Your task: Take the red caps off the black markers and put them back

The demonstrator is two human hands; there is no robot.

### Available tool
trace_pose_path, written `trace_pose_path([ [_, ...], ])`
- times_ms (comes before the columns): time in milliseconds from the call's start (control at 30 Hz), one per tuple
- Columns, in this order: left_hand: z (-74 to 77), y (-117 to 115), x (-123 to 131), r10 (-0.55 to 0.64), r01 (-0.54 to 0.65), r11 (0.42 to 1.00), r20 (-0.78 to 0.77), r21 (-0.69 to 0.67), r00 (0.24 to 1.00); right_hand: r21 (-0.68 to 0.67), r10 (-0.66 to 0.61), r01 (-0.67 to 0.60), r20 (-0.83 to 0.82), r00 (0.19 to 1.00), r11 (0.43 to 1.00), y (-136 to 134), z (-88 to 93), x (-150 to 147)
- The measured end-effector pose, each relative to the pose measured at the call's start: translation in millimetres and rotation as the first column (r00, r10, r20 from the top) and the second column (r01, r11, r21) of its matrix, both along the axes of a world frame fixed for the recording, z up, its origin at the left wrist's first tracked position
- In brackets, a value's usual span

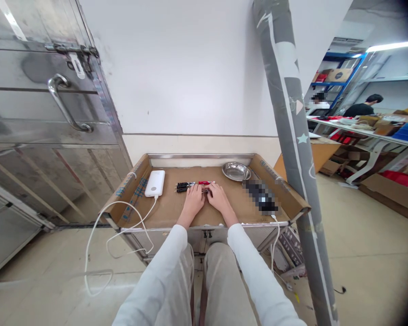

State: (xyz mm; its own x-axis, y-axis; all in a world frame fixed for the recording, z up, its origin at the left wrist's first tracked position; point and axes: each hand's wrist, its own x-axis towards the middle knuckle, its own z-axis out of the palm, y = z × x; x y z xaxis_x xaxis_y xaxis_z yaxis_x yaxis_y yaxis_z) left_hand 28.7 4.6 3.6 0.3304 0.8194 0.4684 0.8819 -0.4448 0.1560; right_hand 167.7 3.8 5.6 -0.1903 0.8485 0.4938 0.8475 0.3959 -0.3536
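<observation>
Close together on the brown cardboard-covered table top, my left hand and my right hand have their fingers curled. A small dark object shows between the fingertips of both hands, mostly hidden by them. Several black pens lie side by side just beyond my left hand, pointing sideways. A red pen lies right of them, above the fingertips of my right hand.
At the left sits a white power bank with a white cable looping off the edge. A round metal dish stands at the back right, near a blurred dark device. A grey wrapped roll leans by the right side. Two people work farther right.
</observation>
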Motion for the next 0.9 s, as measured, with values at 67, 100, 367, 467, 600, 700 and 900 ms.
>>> trace_pose_path([
  [67,-2.3,5.3,0.2,0.017,-0.017,1.000,0.035,-0.006,0.999,-0.011,-0.001,0.001,0.011,1.000,1.000,-0.7,-1.1,-0.6],
  [100,-3.1,7.8,0.1,0.022,-0.022,1.000,0.050,-0.008,0.998,-0.015,-0.015,0.015,0.011,1.000,1.000,-0.3,-1.9,-0.4],
  [367,-4.3,24.2,-0.1,-0.134,0.153,0.988,0.437,-0.009,0.889,-0.038,-0.072,0.071,-0.034,0.997,0.997,5.5,-6.6,5.7],
  [467,-4.7,29.5,-1.1,-0.190,0.198,0.979,0.599,0.054,0.778,-0.025,-0.068,0.066,-0.060,0.996,0.997,6.7,-9.0,7.1],
  [600,-5.5,31.8,-2.3,-0.235,0.235,0.968,0.653,0.088,0.720,0.007,-0.018,0.019,-0.125,0.992,1.000,10.0,-13.3,9.2],
  [700,-3.7,29.2,-2.8,-0.248,0.234,0.966,0.671,0.114,0.698,0.039,0.045,-0.038,-0.193,0.980,0.999,13.7,-17.3,10.9],
  [900,0.9,24.7,-4.3,-0.226,0.163,0.974,0.719,0.157,0.657,0.053,0.035,-0.022,-0.260,0.965,0.998,19.4,-25.1,13.0],
])
